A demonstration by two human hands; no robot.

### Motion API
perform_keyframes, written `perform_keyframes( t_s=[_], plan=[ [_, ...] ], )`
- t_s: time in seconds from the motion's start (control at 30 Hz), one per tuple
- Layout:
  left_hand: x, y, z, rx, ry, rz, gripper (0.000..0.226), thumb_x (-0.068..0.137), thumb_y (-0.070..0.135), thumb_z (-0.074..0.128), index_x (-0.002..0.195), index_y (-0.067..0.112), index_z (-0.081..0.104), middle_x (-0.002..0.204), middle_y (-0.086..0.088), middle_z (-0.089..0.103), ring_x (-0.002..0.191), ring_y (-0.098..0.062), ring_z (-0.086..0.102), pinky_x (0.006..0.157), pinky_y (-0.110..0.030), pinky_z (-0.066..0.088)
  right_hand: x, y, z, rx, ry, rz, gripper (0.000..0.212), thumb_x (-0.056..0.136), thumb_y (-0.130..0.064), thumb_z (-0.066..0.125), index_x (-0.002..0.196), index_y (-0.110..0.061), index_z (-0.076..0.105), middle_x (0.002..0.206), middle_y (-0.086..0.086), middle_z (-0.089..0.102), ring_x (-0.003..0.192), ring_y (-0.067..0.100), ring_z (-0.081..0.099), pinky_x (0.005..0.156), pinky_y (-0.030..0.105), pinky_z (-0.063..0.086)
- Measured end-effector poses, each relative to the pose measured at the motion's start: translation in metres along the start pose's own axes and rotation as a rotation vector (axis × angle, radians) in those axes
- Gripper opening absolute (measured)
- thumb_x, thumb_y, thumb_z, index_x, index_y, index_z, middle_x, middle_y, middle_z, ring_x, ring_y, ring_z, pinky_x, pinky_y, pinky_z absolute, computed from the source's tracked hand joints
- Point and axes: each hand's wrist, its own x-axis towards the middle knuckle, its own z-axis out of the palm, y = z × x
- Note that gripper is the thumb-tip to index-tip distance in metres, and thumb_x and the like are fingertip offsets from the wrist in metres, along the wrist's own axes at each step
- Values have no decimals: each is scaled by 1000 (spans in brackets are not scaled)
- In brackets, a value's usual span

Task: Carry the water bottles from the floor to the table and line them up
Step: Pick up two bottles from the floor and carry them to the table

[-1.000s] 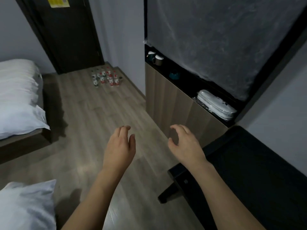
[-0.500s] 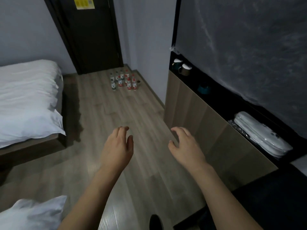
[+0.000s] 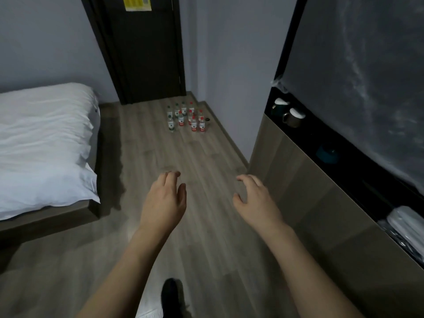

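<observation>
Several bottles: a cluster of small water bottles (image 3: pixel 186 117) is standing upright on the floor (image 3: pixel 146 157) at the far end of the room, just in front of the dark door (image 3: pixel 146 53) and close to the right-hand wall. Some are showing red labels and caps, others green. They are too small to count surely.

Small dark thing: a little round object (image 3: pixel 208 120) is lying on the floor just beside the group, on its right. I cannot tell what it is.

Left hand: the left hand (image 3: pixel 164 203) is hanging in the air over the floor, palm down, fingers loosely bent and holding nothing.

Right hand: the right hand (image 3: pixel 257 200) is floating beside it, fingers spread and slightly curled, also carrying nothing.

Gap to bottles: both hands are well apart from the bottles, with bare floor lying between.

Foot: a dark shoe (image 3: pixel 171 294) is showing at the lower edge, pointing toward the bottles.

Step in hand: judging by the empty hands and the untouched cluster, the person is heading for the bottles to fetch them.

Next move: it is calling for closing the gap, bending low, and wrapping each hand round an upright bottle without toppling its neighbours, which are standing tightly together.

Desk: no desk is appearing in view, so where the line will go is not visible.

Surroundings: a bed (image 3: pixel 43 143) with white bedding is sitting on the left. A wooden cabinet (image 3: pixel 309 198) is running along the right, with two mugs (image 3: pixel 289 112) resting on its dark shelf.
</observation>
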Motion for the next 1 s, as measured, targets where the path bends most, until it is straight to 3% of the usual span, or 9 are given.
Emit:
perform_keyframes(
  t_s=[0.43, 0.73, 1.0],
  plan=[
    [189, -133, -46, 30, -30, 50, 42, 100, 30, 48, 137, 10, 51, 136, -9, 54, 118, -26, 55, 98, -41, 46, 182, -126, 73, -24, 59, -3, 47, 89, -25, 56, 135, -17, 49, 138, 1, 49, 125, 21, 47, 102, 36, 41],
    [275, -184, -30, 26, -56, 29, 42, 100, 30, 48, 137, 10, 51, 136, -9, 55, 118, -26, 55, 98, -40, 47, 276, -147, 116, -31, 17, -4, 46, 89, -25, 56, 133, -18, 50, 136, 0, 50, 122, 21, 50, 98, 31, 39],
    [402, -220, -1, 50, -36, 7, 42, 100, 31, 48, 136, 10, 52, 134, -7, 55, 118, -24, 55, 98, -37, 47, 413, -149, 149, -3, 7, -29, 48, 92, -28, 55, 138, -21, 47, 142, -3, 46, 125, 17, 47, 98, 31, 42]
  ],
)
